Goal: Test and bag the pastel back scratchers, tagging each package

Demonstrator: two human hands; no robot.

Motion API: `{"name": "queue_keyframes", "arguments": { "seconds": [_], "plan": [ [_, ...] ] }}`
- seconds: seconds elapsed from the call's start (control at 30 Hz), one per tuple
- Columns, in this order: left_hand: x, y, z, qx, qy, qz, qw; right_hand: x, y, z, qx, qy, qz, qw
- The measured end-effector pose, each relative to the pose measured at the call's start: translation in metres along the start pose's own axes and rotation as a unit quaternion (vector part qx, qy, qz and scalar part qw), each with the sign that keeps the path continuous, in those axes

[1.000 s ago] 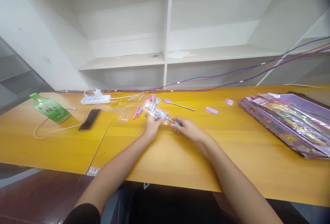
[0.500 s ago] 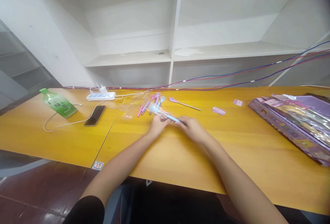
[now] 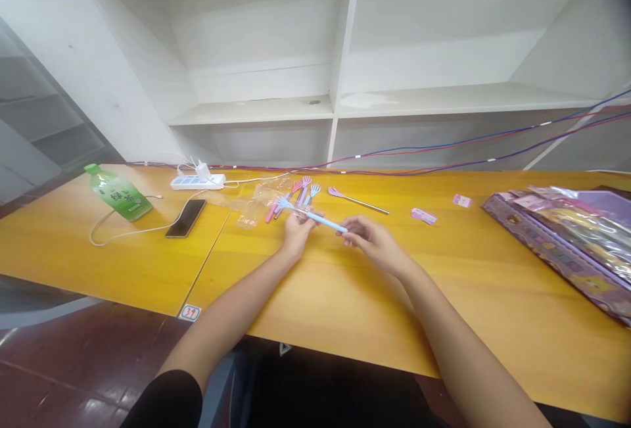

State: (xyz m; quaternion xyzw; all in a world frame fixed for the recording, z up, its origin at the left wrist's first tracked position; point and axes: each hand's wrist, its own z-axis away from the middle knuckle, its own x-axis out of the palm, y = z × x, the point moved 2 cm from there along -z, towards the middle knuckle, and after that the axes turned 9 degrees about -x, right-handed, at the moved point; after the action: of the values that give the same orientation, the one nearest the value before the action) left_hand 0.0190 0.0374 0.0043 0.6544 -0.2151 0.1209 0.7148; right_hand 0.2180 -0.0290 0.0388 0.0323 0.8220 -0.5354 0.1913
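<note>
A light-blue back scratcher point(image 3: 325, 221) with a claw-shaped head slants between my hands above the table. My left hand point(image 3: 296, 229) is closed around it near the head. At the other end, the fingertips of my right hand point(image 3: 367, 236) pinch the handle's tip. Just beyond my left hand lie several back scratchers in a loose bunch, among them a pink one point(image 3: 271, 212) and another blue one point(image 3: 314, 191). A lilac back scratcher point(image 3: 362, 202) with a metal rod lies apart, to the right. Crumpled clear plastic wrapping point(image 3: 249, 214) is left of the bunch.
Two pink cards point(image 3: 424, 216) lie to the right, near a purple box point(image 3: 552, 254) heaped with plastic-wrapped items. On the left are a green bottle point(image 3: 121, 196), a phone point(image 3: 185, 219) and a white power strip point(image 3: 197, 182) with cables. White shelving point(image 3: 256, 110) stands behind the table.
My right hand has shifted back to the handle's tip, so more of the blue handle shows. The blue head has swung slightly left. The view has tilted slightly.
</note>
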Motion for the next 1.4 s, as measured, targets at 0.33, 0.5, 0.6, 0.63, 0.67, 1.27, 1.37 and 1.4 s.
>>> {"name": "queue_keyframes", "arguments": {
  "seconds": [0.33, 0.5, 0.6, 0.63, 0.67, 1.27, 1.37, 1.4],
  "plan": [
    [0.013, -0.036, 0.012, -0.035, -0.114, -0.126, 0.985, 0.006, 0.007, -0.003, -0.130, 0.061, 0.103, 0.984],
    [0.016, -0.032, 0.016, -0.043, -0.182, -0.137, 0.973, 0.004, 0.005, -0.003, -0.141, 0.072, 0.135, 0.978],
    [0.018, -0.026, 0.019, -0.056, -0.216, -0.139, 0.965, 0.004, 0.004, -0.001, -0.153, 0.071, 0.143, 0.975],
    [0.019, -0.025, 0.020, -0.059, -0.223, -0.140, 0.963, 0.004, 0.004, -0.001, -0.153, 0.067, 0.146, 0.975],
    [0.019, -0.024, 0.021, -0.060, -0.227, -0.142, 0.962, 0.005, 0.003, 0.000, -0.149, 0.063, 0.148, 0.976],
    [0.014, -0.019, 0.016, -0.068, -0.157, -0.124, 0.978, 0.010, 0.008, -0.001, -0.079, 0.026, 0.127, 0.988],
    [0.015, -0.018, 0.018, -0.108, -0.136, -0.073, 0.982, 0.013, 0.010, -0.001, -0.077, 0.015, 0.114, 0.990],
    [0.015, -0.017, 0.018, -0.116, -0.126, -0.058, 0.984, 0.015, 0.010, 0.000, -0.072, 0.009, 0.113, 0.991]
  ]
}}
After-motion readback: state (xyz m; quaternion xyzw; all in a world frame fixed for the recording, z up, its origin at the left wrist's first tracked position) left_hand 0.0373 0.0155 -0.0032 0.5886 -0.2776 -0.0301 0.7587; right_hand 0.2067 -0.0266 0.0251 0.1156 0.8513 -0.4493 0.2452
